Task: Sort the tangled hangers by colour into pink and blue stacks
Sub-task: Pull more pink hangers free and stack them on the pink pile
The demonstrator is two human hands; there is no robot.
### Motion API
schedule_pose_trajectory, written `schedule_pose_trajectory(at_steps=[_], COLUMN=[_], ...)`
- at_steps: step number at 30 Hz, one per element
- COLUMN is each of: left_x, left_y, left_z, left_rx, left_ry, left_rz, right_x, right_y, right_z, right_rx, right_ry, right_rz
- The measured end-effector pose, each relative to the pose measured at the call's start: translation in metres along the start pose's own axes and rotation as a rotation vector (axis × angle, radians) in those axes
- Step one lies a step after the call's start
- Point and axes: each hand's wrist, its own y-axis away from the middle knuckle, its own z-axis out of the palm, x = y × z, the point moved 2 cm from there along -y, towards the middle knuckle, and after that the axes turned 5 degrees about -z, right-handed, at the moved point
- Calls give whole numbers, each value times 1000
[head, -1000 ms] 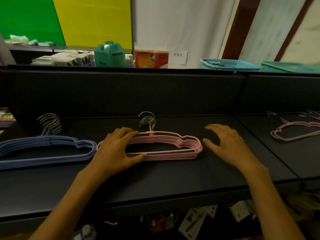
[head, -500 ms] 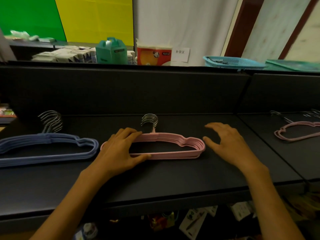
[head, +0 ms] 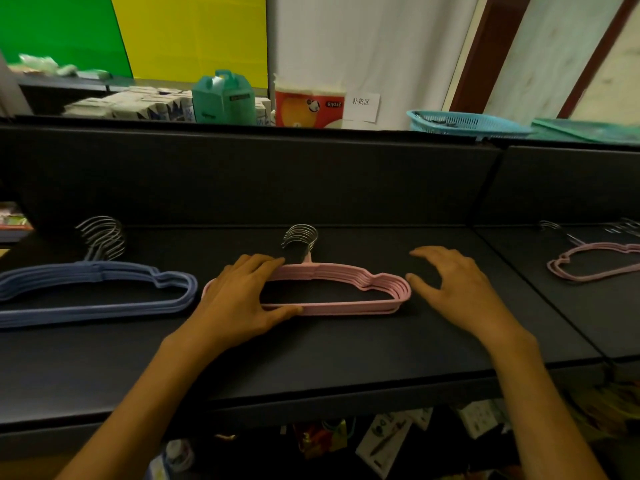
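**Two hanger stacks on a dark shelf, your hands at the pink one**

You are looking down at a dark shelf [head: 346, 358]. At the far left lies a stack of blue hangers [head: 93, 289], flat, its metal hooks bunched at the back. Just beside its right end starts the stack of pink hangers [head: 346, 291], also flat, with the hooks pointing away from you.

Your left hand [head: 239, 299] covers the left end of the pink stack. The fingers lie along the top bar and the thumb reaches to the bottom bar, so the hand is wrapped round that end and holding it.

Your right hand [head: 460, 289] sits just past the right end of the pink stack. Its fingers are spread and gently arched, holding nothing; the thumb tip is very near the stack's rounded end, and whether it touches cannot be told.

On the neighbouring shelf section at far right lie more pink hangers [head: 588, 265], well apart from both hands.
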Motion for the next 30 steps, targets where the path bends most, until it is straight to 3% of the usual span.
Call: schedule_pose_trajectory(at_steps=[11,18,30], left_x=[11,67,199], left_y=[-7,-22,-42], left_z=[-12,-15,36], left_rx=[-115,-43,-125], left_ry=[-94,-133,-48], left_rz=[-24,145,424], right_x=[-1,-17,65], right_y=[10,42,162], right_z=[-3,-24,-76], right_rx=[12,155,167], right_ry=[3,12,181], right_rz=[-9,12,393])
